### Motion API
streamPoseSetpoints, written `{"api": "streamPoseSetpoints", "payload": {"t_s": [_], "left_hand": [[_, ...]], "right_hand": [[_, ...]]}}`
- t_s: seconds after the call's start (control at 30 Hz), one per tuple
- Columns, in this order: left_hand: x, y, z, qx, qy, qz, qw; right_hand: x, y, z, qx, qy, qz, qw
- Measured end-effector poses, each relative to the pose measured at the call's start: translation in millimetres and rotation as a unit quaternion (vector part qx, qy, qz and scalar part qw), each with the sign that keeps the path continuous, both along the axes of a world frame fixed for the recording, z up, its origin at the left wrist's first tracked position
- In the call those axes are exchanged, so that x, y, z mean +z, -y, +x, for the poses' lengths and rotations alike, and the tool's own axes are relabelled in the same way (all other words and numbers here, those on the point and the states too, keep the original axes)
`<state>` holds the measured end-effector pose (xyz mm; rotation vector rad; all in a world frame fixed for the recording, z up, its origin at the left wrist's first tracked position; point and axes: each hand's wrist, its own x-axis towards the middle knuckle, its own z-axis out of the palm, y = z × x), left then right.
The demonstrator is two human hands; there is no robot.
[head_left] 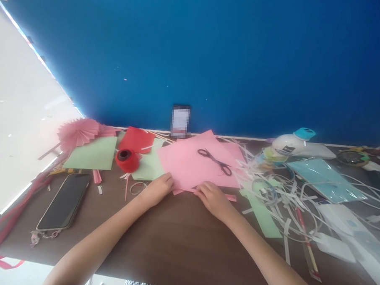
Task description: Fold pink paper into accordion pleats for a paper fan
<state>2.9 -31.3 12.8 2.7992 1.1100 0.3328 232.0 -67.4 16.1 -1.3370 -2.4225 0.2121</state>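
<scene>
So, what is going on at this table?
A person has both hands at the near edge of a pink sheet on the table: left hand at its corner, right hand beside it. Whether they pinch it is unclear. Black scissors lie untouched on the sheet. A phone, red ribbon roll and white paper strips lie around.

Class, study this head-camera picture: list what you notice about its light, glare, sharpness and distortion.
Head view: the upper left corner is washed out white; the dark phone on the table carries a pale sheen; the small rectangle against the blue wall is pixelated; the whole frame sits tilted and slightly soft, the left hand and right hand at the pink paper included.
</scene>
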Motion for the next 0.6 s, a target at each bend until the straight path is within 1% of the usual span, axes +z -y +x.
{"api": "streamPoseSetpoints", "payload": {"t_s": [0.17,0.27,0.43,0.53,0.6], "left_hand": [[2.5,-3,1,0.045,0.078,-0.076,0.993],[3.8,-4,3,0.071,0.107,-0.110,0.986],[4.6,-3,7,0.124,0.083,-0.127,0.981],[6.8,-2,10,0.159,0.058,-0.131,0.977],[8.9,-1,10,0.178,0.058,-0.138,0.973]], "right_hand": [[-7.2,-5,3,-0.026,0.037,0.032,0.998],[-8.8,-7,3,-0.042,0.042,0.019,0.998],[-4.1,-10,1,-0.070,0.024,-0.037,0.997],[-0.2,-12,-1,-0.095,0.038,-0.051,0.993],[1.2,-14,-1,-0.100,0.047,-0.052,0.992]]}}
